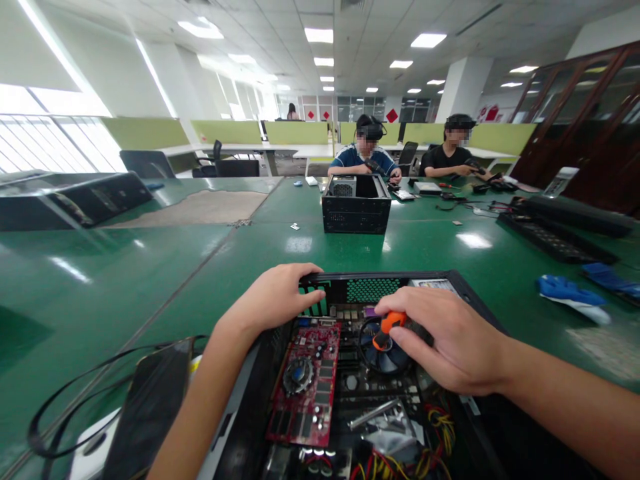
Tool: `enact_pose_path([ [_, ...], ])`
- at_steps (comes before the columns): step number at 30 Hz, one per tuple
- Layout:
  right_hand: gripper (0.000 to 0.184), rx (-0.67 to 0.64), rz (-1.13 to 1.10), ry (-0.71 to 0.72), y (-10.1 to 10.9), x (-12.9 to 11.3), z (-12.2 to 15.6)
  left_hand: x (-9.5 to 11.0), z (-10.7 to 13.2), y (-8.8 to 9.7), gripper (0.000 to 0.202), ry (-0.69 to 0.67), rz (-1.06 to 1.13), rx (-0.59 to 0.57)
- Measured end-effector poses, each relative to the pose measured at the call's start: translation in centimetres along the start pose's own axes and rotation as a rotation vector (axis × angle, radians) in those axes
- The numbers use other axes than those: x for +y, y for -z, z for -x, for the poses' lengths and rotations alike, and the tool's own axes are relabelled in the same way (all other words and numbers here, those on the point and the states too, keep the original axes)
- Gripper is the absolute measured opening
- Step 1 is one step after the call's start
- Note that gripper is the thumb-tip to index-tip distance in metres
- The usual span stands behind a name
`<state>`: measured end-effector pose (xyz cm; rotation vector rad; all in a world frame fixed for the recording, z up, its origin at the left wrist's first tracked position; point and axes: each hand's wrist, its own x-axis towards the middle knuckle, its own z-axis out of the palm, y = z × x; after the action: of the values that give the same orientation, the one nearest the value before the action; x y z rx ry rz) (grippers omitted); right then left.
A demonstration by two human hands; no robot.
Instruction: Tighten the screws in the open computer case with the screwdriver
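Observation:
An opened black computer case (477,303) lies in front of me on the green table. My left hand (277,293) grips the case's far edge near the slotted panel, thumb inside. My right hand (450,337) is closed round an orange-and-black screwdriver (393,325), held over the round black cooling fan (383,357); its tip is hidden. Left of the fan, a red graphics card (307,383) with a small round cooler sits in the case. Nearer to me are a silvery metal piece (387,427) and red, yellow and black cables (440,427).
Another black case (356,210) stands ahead on the table (260,257). Blue-and-white gloves (570,297) and a black keyboard (555,237) lie at right. A dark phone-like slab (150,407) and a black strap are at left. Two people (363,153) work across the table.

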<state>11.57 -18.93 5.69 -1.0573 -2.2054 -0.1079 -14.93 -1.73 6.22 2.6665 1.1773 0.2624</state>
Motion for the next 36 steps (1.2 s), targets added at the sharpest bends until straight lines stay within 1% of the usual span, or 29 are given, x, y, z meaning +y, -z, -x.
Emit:
enact_pose_path([
  [3, 0.017, 0.076, 0.042, -0.047, 0.2, 0.6, 0.7, 0.0, 0.0, 0.1, 0.05, 0.007, -0.008, 0.0],
  [6, 0.025, 0.116, 0.12, -0.113, 0.2, 1.3, 1.5, 0.1, 0.0, 0.2, 0.05, 0.009, -0.014, -0.001],
  [10, 0.029, 0.084, 0.216, -0.154, 0.0, 1.8, 2.0, 0.3, 0.0, 0.3, 0.048, 0.018, -0.022, 0.0],
  [17, 0.029, 0.032, 0.306, -0.147, -0.2, 1.8, 2.0, 0.3, 0.0, 0.2, 0.048, 0.021, -0.024, 0.003],
  [25, 0.033, -0.03, 0.32, -0.138, -0.5, 1.9, 2.2, 0.2, 0.0, 0.1, 0.047, 0.01, -0.014, -0.003],
  [36, 0.034, -0.068, 0.315, -0.144, -0.7, 2.0, 2.1, -0.1, -0.1, -0.1, 0.052, 0.006, -0.027, 0.005],
])
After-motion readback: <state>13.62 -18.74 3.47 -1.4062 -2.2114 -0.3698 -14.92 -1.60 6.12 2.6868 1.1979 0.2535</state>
